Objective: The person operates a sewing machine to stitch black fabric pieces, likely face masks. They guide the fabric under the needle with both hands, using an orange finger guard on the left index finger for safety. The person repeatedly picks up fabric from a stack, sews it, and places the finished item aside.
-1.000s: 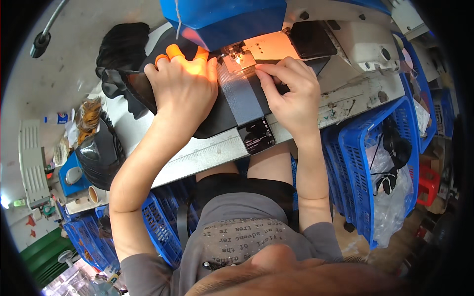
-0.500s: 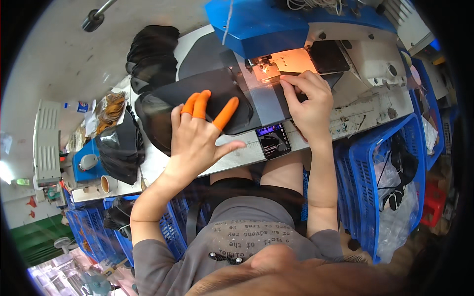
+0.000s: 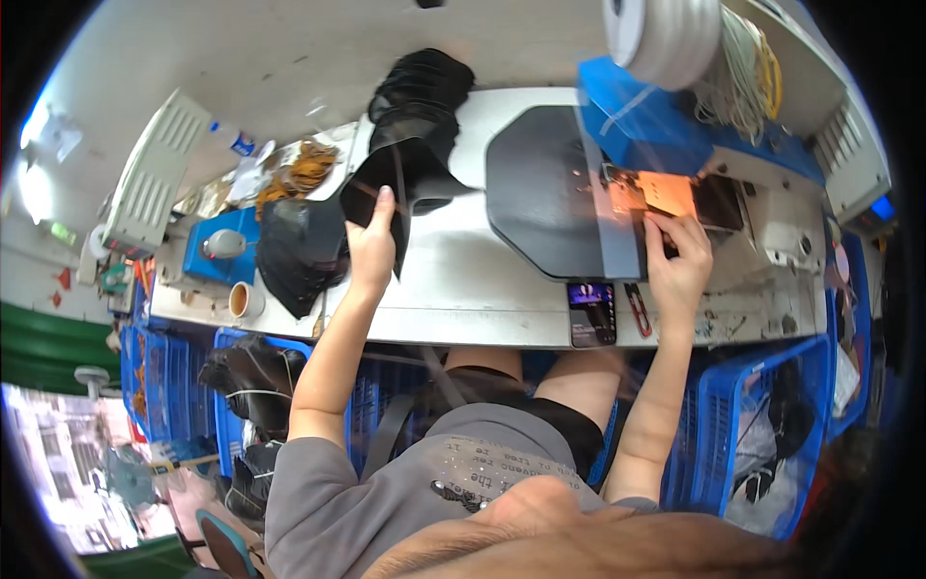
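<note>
My left hand (image 3: 371, 253) grips a floppy black leather-like piece (image 3: 410, 179), its thumb on top and the other fingers hidden beneath. The piece is lifted and curled, partly over a stack of black pieces (image 3: 417, 89) at the back. More black pieces (image 3: 299, 246) lie fanned beside that hand. My right hand (image 3: 683, 259) is closed in a pinch beside the lit needle area of the blue and white sewing machine (image 3: 646, 121). What its fingertips hold is too small to make out. A dark grey plate (image 3: 540, 193) lies left of the needle.
A phone (image 3: 591, 314) and a red-handled cutter (image 3: 638, 309) lie by the table's front edge. At the left stand a paper cup (image 3: 245, 301) and a blue device (image 3: 217, 246). Blue crates (image 3: 714, 425) flank my legs. A white thread spool (image 3: 666, 43) hangs over the machine.
My left hand has left the black piece beside the needle and now holds a piece at the stack on the left. The view has shifted; my right hand remains pinched by the needle.
</note>
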A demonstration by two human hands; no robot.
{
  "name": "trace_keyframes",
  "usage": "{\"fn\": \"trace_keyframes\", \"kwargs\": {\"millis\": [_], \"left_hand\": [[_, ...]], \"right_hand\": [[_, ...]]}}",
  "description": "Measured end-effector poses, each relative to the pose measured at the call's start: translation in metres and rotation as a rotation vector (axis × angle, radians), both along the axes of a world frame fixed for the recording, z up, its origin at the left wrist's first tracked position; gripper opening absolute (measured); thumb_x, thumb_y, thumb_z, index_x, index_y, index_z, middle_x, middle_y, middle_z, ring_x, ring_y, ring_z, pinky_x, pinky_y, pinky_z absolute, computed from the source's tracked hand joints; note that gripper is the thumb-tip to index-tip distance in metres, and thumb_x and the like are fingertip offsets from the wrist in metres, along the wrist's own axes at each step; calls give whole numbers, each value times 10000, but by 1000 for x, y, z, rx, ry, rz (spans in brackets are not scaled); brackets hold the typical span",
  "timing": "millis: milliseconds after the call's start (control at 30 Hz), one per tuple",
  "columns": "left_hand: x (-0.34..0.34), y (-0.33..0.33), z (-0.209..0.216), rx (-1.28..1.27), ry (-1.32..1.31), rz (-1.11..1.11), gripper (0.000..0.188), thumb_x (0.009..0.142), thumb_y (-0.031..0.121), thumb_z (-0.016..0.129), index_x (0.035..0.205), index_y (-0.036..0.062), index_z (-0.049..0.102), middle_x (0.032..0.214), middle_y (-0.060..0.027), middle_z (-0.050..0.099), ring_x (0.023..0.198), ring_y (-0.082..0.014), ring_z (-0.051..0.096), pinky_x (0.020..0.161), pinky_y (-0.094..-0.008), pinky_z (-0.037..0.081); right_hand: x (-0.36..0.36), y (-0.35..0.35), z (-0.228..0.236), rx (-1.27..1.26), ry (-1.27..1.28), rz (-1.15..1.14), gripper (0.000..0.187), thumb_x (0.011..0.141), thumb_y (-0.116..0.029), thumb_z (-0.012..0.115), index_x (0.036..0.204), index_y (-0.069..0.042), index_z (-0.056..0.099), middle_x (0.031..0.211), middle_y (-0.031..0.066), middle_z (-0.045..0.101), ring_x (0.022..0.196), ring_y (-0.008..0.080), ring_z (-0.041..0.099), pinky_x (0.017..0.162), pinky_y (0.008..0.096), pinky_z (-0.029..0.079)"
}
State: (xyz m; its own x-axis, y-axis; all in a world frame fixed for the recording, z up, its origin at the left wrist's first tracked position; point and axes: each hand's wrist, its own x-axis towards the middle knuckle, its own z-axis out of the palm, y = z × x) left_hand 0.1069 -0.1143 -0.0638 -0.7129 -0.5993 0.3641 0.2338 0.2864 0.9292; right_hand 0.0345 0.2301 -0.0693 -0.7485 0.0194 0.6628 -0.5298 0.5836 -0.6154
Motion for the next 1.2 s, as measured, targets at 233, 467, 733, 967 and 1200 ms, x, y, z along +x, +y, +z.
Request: {"fn": "trace_keyframes", "kwargs": {"millis": [233, 467, 733, 967, 1200], "left_hand": [[5, 2, 26, 52, 60, 75, 379, 977, 206, 635, 1200, -97, 588, 1195, -133, 633, 1083, -205, 586, 982, -322, 432], [-19, -74, 17, -939, 244, 479, 529, 843, 23, 612, 1359, -9, 501, 1345, -175, 544, 1244, -346, 511, 1077, -525, 299], [-8, -119, -96, -1196, -622, 578, 842, 839, 546, 678, 1459, 49, 400, 1409, -221, 447, 1386, -385, 351, 1047, -781, 110], [-51, -54, -93, -1665, -477, -63, 576, 791, 146, 635, 1351, 59, 537, 1422, -178, 494, 1322, -353, 448, 1098, -548, 325], [-90, -68, -118, -1536, -305, -55, 153, 831, 81, 562, 929, 41, 672, 861, -129, 675, 820, -300, 662, 760, -390, 538]], "right_hand": [[3, 2, -3, 20, -57, -9, 58, 812, -61, 732, 862, -32, 736, 694, 42, 563, 662, 186, 548, 701, 319, 428], [3, 2, -2, 34, -74, -19, 61, 821, -61, 728, 874, -34, 739, 699, 32, 549, 678, 175, 536, 718, 317, 427], [4, -1, 1, 14, -52, 4, 60, 812, -64, 733, 869, -46, 738, 708, 29, 555, 675, 174, 540, 720, 311, 423], [3, 1, -2, 38, -46, -4, 62, 803, -62, 734, 862, -45, 734, 714, 35, 563, 672, 178, 547, 702, 318, 423], [0, 0, -1, 20, -4, 7, 53, 777, -50, 738, 829, -41, 732, 698, 57, 582, 664, 212, 575, 651, 339, 435]]}}
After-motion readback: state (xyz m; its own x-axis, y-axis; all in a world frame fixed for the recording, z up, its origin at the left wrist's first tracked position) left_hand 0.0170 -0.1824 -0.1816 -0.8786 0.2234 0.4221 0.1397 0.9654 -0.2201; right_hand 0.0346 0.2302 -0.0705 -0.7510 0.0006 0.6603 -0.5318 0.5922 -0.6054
